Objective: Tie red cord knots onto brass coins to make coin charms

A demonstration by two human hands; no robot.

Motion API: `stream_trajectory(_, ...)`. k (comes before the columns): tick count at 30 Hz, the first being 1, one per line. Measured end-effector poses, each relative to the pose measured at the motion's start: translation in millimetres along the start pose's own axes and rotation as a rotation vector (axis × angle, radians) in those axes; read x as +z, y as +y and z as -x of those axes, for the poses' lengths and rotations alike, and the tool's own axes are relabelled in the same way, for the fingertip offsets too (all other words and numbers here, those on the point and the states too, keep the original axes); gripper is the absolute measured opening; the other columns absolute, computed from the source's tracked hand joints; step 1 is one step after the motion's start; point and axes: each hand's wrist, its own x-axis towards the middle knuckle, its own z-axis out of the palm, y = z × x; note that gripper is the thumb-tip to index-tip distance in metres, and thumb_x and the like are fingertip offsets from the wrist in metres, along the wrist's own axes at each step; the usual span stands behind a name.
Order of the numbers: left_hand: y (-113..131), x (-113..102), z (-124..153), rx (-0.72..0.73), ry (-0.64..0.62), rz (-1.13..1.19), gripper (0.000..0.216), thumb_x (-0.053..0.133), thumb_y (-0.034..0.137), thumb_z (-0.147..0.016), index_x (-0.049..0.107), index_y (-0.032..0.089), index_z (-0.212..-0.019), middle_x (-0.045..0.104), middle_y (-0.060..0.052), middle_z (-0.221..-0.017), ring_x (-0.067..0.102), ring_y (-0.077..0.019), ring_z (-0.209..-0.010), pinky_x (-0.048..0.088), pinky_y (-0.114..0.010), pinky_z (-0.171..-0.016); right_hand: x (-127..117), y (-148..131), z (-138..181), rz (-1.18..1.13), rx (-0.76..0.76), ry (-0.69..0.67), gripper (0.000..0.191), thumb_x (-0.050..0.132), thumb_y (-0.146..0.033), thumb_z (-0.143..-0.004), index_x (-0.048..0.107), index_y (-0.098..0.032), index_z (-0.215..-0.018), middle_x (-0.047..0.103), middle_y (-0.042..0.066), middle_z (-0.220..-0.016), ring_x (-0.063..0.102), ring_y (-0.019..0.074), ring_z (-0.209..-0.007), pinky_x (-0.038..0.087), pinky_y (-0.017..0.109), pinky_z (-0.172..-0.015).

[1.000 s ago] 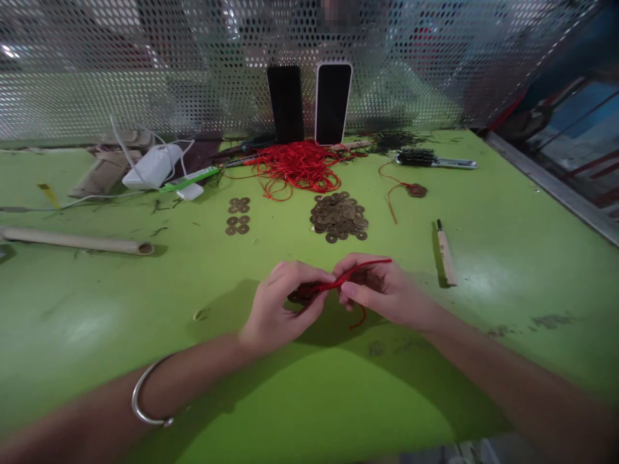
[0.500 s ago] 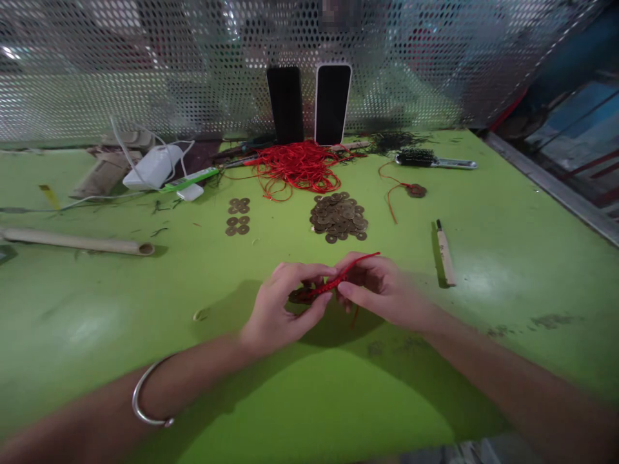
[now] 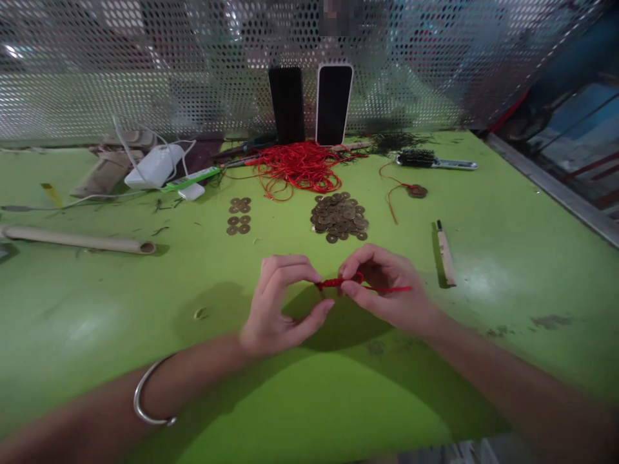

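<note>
Between my hands is a red knotted cord [image 3: 331, 283], held above the green table. My right hand [image 3: 387, 290] is closed, pinching the cord between thumb and fingers, and a small loop and a loose red end stick out past the fingertips. My left hand [image 3: 285, 303] has thumb and fingers spread apart. Its upper fingertips touch or nearly touch the cord's left end, while the thumb stays clear below. Whether coins hang on the cord behind my right fingers is hidden. Beyond the hands lies a heap of round bronze coins with holes [image 3: 340, 218].
Two coin clusters [image 3: 238, 216] lie left of the heap. Behind are tangled red cord [image 3: 300, 169] and two upright phones [image 3: 333, 106]. To the right are a wooden-handled tool [image 3: 445, 254], a hairbrush [image 3: 418, 158] and a corded coin piece [image 3: 416, 191]; left, a bamboo tube [image 3: 82, 241].
The left thumb and fingers have come apart and let go of the piece. The knotted cord has turned nearly level in my right fingers, and dark coins seen in my left hand no longer show there.
</note>
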Motion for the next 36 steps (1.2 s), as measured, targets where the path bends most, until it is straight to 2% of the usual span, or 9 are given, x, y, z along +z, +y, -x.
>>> stream_trajectory(4, 0.7, -0.5, 0.4, -0.015, -0.015, -0.017, 0.032, 0.068, 0.016, -0.077, 0.052, 0.019, -0.104, 0.057, -0.003, -0.091, 0.056, -0.0172, -0.085, 0.049, -0.031, -0.066, 1.0, -1.5, 0.2, 0.029, -0.023, -0.004, 0.015, 0.071, -0.019, -0.074, 0.058, -0.02, -0.081, 0.063, 0.001, -0.076, 0.061, 0.0105, -0.067, 0.054, 0.023, -0.062)
stream_trajectory(9, 3.4, -1.2, -2.9, 0.003, -0.021, -0.067, 0.02, 0.067, 0.012, -0.076, 0.056, 0.018, -0.09, 0.057, -0.002, -0.087, 0.056, -0.0155, -0.079, 0.047, -0.03, -0.063, 0.9, -1.0, 2.2, 0.018, -0.015, -0.04, 0.013, 0.069, -0.019, -0.076, 0.058, -0.02, -0.083, 0.064, 0.001, -0.078, 0.062, 0.0103, -0.069, 0.054, 0.023, -0.064)
stream_trajectory(21, 4.9, -1.8, -5.5, 0.005, -0.022, -0.086, 0.024, 0.065, 0.011, -0.077, 0.057, 0.02, -0.098, 0.058, -0.002, -0.087, 0.056, -0.0161, -0.08, 0.046, -0.031, -0.063, 1.6, -0.1, 1.5, -0.007, 0.0, -0.073, 0.012, 0.068, -0.019, -0.077, 0.059, -0.02, -0.084, 0.064, 0.002, -0.079, 0.061, 0.0111, -0.07, 0.054, 0.024, -0.065)
stream_trajectory(36, 5.6, -1.5, -6.2, 0.011, -0.043, -0.08, 0.024, 0.065, 0.007, -0.076, 0.06, 0.02, -0.096, 0.056, -0.001, -0.087, 0.055, -0.0146, -0.079, 0.044, -0.03, -0.062, 1.2, -1.2, 1.9, 0.01, -0.011, -0.083, 0.017, 0.066, -0.015, -0.077, 0.056, -0.02, -0.09, 0.062, 0.001, -0.083, 0.061, 0.0111, -0.074, 0.055, 0.025, -0.07)
